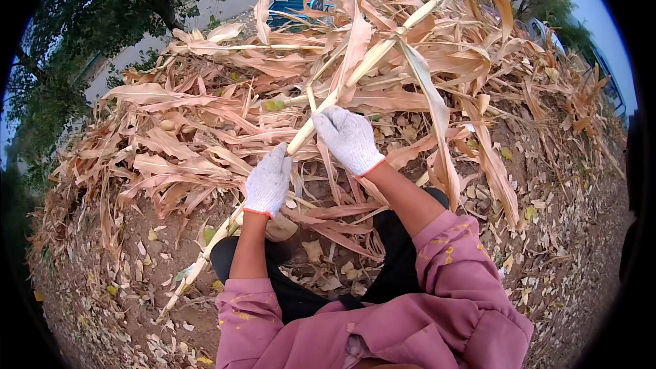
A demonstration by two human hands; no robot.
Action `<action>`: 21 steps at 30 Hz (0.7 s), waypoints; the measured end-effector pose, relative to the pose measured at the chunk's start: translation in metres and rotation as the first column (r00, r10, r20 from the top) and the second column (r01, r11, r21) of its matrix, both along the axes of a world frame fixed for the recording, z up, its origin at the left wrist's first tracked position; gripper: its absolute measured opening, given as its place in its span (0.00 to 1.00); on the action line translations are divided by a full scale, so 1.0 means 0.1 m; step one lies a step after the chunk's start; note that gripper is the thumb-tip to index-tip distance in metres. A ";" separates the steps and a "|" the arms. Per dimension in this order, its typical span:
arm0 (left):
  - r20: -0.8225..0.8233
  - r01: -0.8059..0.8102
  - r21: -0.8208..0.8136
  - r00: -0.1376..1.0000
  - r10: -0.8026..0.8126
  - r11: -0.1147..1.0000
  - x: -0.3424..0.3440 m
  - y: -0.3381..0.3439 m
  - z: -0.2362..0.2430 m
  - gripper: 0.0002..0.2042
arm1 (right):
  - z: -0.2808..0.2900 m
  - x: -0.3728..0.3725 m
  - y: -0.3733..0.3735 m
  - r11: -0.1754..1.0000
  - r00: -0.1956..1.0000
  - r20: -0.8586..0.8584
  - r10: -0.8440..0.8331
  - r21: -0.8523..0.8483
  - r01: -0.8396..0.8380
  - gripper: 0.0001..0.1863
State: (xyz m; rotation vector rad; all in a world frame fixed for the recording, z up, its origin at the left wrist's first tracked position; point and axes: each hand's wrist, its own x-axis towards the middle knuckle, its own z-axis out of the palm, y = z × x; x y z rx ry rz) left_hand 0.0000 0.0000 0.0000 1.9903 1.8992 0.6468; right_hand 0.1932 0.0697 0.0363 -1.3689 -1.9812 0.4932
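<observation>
A long dry corn stalk point(373, 57) runs slantwise in front of me, from the lower left up to the top right, with withered leaves hanging off its upper part. My left hand point(269, 179), in a white knit glove with an orange cuff, is closed around its lower middle. Just above and to the right, my right hand point(346, 138), gloved the same way, grips the same stalk. The fingertips of both hands are partly hidden by the gloves' backs.
A wide heap of dry corn stalks and leaves point(184, 138) spreads ahead of me. Fallen leaves lie on the brown soil point(547, 232). Farther off are a blue cart-like vehicle point(295, 7), a grey road point(232, 1) and trees point(116, 0). My knees are bent below my hands.
</observation>
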 end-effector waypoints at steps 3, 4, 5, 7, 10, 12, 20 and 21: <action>0.004 0.016 0.060 1.000 -0.016 0.998 0.01 0.00 -0.04 0.18 | 0.13 0.09 0.08 0.922 0.959 -0.228 -0.168 0.309 0.234 0.11; 0.007 0.026 0.073 1.000 -0.027 0.997 0.00 0.02 -0.02 0.18 | 0.11 0.13 0.16 0.914 0.956 -0.228 -0.182 0.319 0.250 0.14; 0.011 0.035 0.086 0.999 -0.036 0.996 -0.02 0.04 -0.01 0.17 | 0.08 0.16 0.23 0.907 0.954 -0.228 -0.196 0.329 0.265 0.17; -0.004 0.043 0.118 0.999 -0.043 0.992 0.02 0.04 -0.02 0.17 | 0.04 0.22 0.31 0.908 0.958 -0.116 -0.263 0.305 0.286 0.20; -0.018 0.033 0.140 0.999 -0.030 0.990 0.07 0.01 -0.02 0.16 | 0.07 0.27 0.35 0.924 0.956 0.007 -0.295 0.257 0.283 0.24; -0.041 0.021 0.130 0.999 -0.016 0.991 0.09 -0.01 -0.01 0.15 | 0.14 0.28 0.35 0.940 0.952 0.086 -0.293 0.209 0.270 0.26; -0.132 0.030 0.116 0.991 -0.015 0.993 0.10 -0.07 -0.06 0.15 | 0.28 0.28 0.50 0.941 0.900 0.302 -0.314 -0.030 0.338 0.32; -0.132 0.031 0.109 0.991 -0.016 0.994 0.10 -0.08 -0.07 0.15 | 0.28 0.26 0.50 0.932 0.896 0.304 -0.324 -0.063 0.358 0.34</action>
